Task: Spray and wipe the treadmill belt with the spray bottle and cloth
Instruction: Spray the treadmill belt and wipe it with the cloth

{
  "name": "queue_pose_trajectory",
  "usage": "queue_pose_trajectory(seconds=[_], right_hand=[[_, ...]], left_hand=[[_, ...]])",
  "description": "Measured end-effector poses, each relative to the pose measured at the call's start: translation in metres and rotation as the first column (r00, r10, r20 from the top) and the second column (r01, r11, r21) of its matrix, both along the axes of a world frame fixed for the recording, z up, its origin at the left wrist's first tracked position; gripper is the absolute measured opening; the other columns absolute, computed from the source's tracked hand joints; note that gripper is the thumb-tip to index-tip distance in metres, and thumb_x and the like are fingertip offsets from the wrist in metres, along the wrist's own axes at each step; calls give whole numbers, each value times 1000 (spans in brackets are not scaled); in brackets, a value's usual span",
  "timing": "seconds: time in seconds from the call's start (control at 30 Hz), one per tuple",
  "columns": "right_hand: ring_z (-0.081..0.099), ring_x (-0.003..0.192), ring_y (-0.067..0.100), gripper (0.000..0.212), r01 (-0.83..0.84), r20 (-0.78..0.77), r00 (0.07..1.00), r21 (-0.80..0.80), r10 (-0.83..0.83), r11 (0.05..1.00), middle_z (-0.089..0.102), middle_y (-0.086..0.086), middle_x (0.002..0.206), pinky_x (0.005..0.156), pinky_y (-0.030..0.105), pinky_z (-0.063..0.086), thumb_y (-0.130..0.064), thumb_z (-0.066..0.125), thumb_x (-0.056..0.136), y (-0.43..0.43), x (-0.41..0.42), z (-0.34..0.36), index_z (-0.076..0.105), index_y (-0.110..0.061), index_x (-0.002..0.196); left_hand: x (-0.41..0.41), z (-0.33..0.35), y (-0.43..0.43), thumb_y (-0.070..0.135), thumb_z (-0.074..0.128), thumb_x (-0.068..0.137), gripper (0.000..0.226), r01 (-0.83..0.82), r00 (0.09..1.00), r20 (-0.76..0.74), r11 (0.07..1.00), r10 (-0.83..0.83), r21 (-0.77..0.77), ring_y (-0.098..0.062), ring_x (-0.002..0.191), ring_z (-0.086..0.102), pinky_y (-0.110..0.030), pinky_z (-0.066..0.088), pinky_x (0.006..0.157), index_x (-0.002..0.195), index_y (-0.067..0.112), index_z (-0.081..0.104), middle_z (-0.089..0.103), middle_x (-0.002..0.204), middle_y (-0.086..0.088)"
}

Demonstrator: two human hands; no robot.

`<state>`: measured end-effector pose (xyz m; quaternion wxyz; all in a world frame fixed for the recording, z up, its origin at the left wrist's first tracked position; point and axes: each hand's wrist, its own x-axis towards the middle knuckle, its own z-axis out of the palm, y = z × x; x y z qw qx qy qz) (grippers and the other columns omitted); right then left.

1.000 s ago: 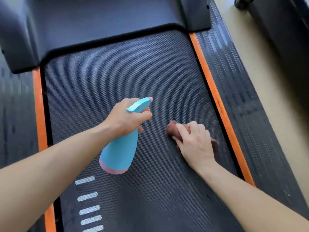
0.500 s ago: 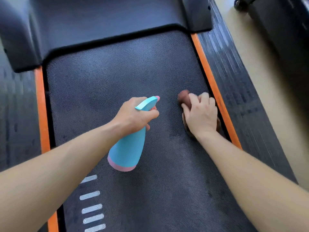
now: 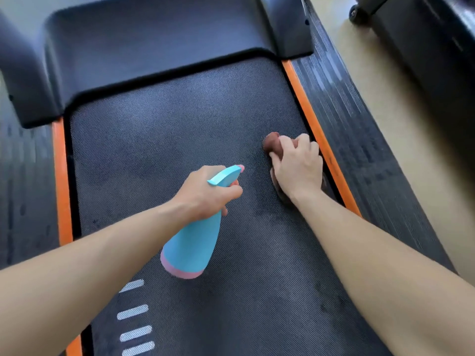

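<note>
The left hand (image 3: 205, 192) grips the light-blue plastic spray bottle (image 3: 191, 246) above the black textured treadmill belt (image 3: 167, 140); the right hand (image 3: 299, 167) presses the crumpled brown cloth (image 3: 273, 145) on it, fingers curled.

Hidden: most of cloth (image 3: 272, 146), under right hand (image 3: 299, 172) at right edge of treadmill belt (image 3: 180, 137); spray bottle (image 3: 191, 245) neck and trigger, under left hand (image 3: 205, 195).

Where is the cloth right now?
In the head view, the brown cloth lies on the belt under the right hand, close to the right orange strip.
</note>
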<state>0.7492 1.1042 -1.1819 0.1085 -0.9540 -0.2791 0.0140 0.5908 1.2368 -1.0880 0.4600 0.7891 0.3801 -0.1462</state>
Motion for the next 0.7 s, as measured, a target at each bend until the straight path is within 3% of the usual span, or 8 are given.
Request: queue_pose_trajectory(seconds=[0.17, 0.33, 0.4, 0.53, 0.7], right_hand=[[51, 86, 35, 37, -61, 0, 998, 33, 61, 998, 52, 12, 104, 66, 45, 50, -40, 73, 86, -70, -58, -4, 65, -19, 114], [50, 84, 32, 42, -63, -7, 998, 10, 63, 998, 53, 8, 103, 66, 44, 50, -40, 76, 84, -107, -82, -9, 65, -22, 120], [50, 84, 32, 41, -40, -5, 999, 12, 41, 999, 53, 9, 104, 66, 43, 50, -39, 76, 84, -105, -83, -11, 64, -22, 120], [51, 86, 32, 42, -34, -2, 999, 24, 34, 999, 54, 9, 106, 66, 44, 50, -40, 75, 84, -103, -84, -11, 64, -23, 121], [51, 86, 31, 43, -42, -10, 999, 45, 43, 998, 53, 8, 106, 67, 43, 50, -40, 76, 85, -105, -83, -10, 64, -24, 122]], left_hand=[[17, 3, 1, 28, 75, 88, 16, -16, 1000, 7, 1000, 16, -16, -17, 59, 78, -28, 55, 71, 94, 14, 70, 69, 77, 6], [47, 11, -2, 31, 75, 89, 16, 50, 998, 27, 999, -49, -8, -15, 58, 77, -22, 50, 65, 94, 17, 70, 79, 105, 0], [58, 10, -5, 32, 74, 90, 15, 85, 996, 20, 996, -85, 8, -13, 57, 76, -20, 48, 62, 93, 18, 69, 79, 102, -3], [72, 3, -10, 32, 74, 89, 16, 116, 993, 22, 993, -116, -10, -12, 56, 75, -23, 53, 70, 95, 17, 70, 77, 95, 1], [81, -5, -17, 28, 72, 87, 17, 116, 993, 8, 993, -116, -4, -15, 56, 76, -24, 54, 67, 75, 21, 62, 67, 70, 5]])
